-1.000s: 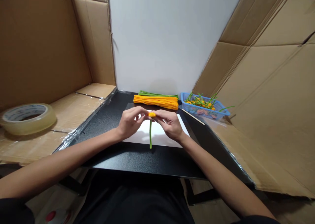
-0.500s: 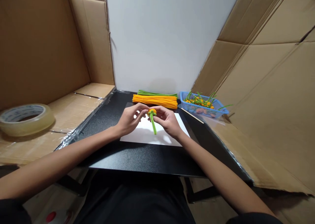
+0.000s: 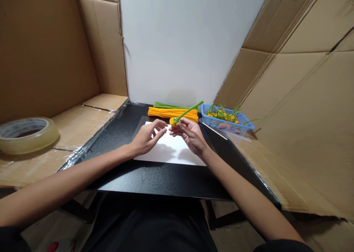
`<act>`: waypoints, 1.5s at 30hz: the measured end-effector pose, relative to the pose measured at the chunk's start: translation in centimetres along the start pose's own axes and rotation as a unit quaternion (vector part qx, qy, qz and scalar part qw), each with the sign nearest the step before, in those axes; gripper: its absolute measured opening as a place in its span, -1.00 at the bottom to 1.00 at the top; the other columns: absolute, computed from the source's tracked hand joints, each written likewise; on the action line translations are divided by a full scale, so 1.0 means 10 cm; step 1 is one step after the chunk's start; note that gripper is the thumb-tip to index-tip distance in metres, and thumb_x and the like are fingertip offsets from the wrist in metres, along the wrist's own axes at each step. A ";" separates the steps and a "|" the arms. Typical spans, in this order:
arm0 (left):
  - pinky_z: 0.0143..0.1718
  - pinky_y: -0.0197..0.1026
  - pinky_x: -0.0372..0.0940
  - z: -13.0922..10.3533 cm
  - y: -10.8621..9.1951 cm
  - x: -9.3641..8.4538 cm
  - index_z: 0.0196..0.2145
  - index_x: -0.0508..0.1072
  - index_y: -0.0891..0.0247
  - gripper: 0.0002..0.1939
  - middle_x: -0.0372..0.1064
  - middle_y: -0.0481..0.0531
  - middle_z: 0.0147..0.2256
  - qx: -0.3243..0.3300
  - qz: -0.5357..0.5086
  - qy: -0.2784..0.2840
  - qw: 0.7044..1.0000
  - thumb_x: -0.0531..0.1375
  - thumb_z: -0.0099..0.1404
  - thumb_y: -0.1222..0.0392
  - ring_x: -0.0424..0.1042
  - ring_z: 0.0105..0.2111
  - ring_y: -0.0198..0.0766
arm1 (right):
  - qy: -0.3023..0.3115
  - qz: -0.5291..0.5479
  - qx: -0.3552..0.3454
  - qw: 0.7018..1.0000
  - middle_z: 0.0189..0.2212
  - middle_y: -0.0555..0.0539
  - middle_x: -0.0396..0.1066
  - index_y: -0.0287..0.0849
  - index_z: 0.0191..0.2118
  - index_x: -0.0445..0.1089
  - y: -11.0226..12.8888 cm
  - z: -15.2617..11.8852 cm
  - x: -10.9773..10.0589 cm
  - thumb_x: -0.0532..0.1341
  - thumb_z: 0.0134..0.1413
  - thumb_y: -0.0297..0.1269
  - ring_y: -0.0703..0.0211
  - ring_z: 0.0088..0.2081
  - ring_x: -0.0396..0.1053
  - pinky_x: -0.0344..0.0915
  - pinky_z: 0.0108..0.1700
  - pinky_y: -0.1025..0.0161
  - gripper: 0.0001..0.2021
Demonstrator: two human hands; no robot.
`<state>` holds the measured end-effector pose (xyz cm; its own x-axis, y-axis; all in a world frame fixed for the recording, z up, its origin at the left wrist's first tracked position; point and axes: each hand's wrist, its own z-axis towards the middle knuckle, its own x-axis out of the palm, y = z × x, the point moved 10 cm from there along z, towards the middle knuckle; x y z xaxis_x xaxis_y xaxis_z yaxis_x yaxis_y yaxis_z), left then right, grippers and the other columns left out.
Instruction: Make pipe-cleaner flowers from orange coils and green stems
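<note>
My right hand (image 3: pixel 192 134) pinches a small pipe-cleaner flower (image 3: pixel 173 122) with an orange-yellow head and a green stem. The stem slants up and to the right, away from me. Close by on the left, my left hand (image 3: pixel 149 135) has its thumb and fingers apart, with nothing between them. Both hands hover over a white sheet of paper (image 3: pixel 168 154) on the black table. Behind them lie a bundle of orange pipe cleaners (image 3: pixel 157 112) and a bundle of green pipe cleaners (image 3: pixel 168 105).
A blue plastic basket (image 3: pixel 221 126) with several orange and green flowers stands at the back right. Beside it lies a thin pale stick (image 3: pixel 215 131). A roll of clear tape (image 3: pixel 27 134) rests on cardboard at the left. Cardboard walls (image 3: pixel 309 108) flank the black table (image 3: pixel 155 178).
The flower has turned over in my right hand: its stem pointed down towards me and now points up and right. My left hand has let go and moved slightly away from it.
</note>
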<state>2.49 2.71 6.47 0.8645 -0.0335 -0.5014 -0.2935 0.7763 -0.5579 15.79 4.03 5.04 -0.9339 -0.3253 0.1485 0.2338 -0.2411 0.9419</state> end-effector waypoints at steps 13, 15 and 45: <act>-0.07 0.01 0.33 0.64 0.91 0.05 -0.05 0.40 0.30 -0.74 0.41 0.30 -0.03 -0.012 0.411 0.164 0.897 0.09 0.36 0.16 0.39 0.01 0.11 | -0.333 -0.561 -0.157 0.741 -0.43 -0.13 0.55 -0.18 -0.38 0.42 1.54 0.05 -1.79 0.44 -0.10 -0.09 0.04 -0.37 0.50 0.43 -0.23 0.11 -0.70; 0.01 0.04 0.30 0.78 1.02 0.11 -0.03 0.41 0.33 -0.71 0.39 0.34 0.00 0.008 0.440 0.173 0.881 0.04 0.38 0.18 0.38 0.02 0.12 | -0.352 -0.642 -0.155 0.664 -0.37 -0.14 0.56 -0.17 -0.31 0.42 1.75 0.03 -2.03 0.38 -0.06 -0.28 0.02 -0.32 0.50 0.39 -0.14 0.08 -0.82; -0.02 0.03 0.26 0.92 1.10 0.51 0.04 0.42 0.39 -0.63 0.48 0.30 -0.12 0.098 0.483 0.102 0.864 0.06 0.30 0.41 0.44 -0.09 0.08 | 0.003 -0.781 -0.078 0.619 0.04 -0.20 0.45 -0.23 0.28 0.22 -0.50 1.04 -0.59 0.28 0.25 -0.15 -0.03 0.03 0.43 0.35 0.11 -0.05 -0.44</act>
<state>7.43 16.88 3.80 0.1595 0.5948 -0.7879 -0.7461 0.5953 0.2983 17.32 16.60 2.62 -0.0524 0.4132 -0.9091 -0.9299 -0.3521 -0.1065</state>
